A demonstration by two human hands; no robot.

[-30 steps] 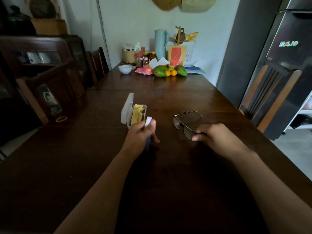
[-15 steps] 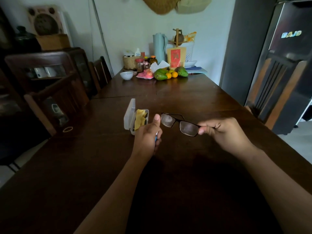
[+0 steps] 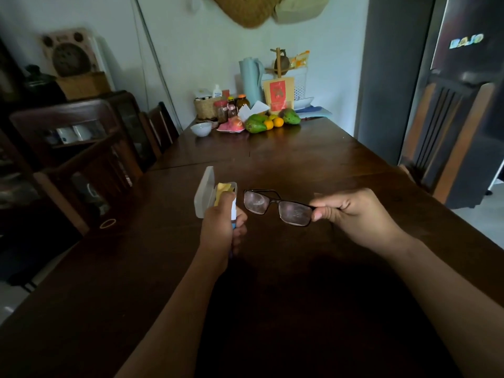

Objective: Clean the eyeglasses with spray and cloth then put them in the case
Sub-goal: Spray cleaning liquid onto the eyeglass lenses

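Observation:
Dark-framed eyeglasses [image 3: 275,207] hang above the dark wooden table [image 3: 300,159], lenses facing me and speckled with droplets. My right hand [image 3: 351,211] pinches them at their right end. My left hand [image 3: 222,230] is wrapped around a small white and blue spray bottle [image 3: 234,214], held upright just left of the left lens. Behind that hand an open clear glasses case [image 3: 204,195] stands on the table with a yellow cloth [image 3: 223,188] inside it.
Fruit [image 3: 256,125], jars, a white bowl [image 3: 201,129], a pale jug [image 3: 251,80] and a basket crowd the table's far end. Wooden chairs [image 3: 90,170] line the left side. Another chair [image 3: 447,137] and a dark fridge stand at the right.
My right hand lifted the glasses off the table and turned the lenses toward me. My left hand raised the spray bottle beside the left lens, and the lenses now look misted.

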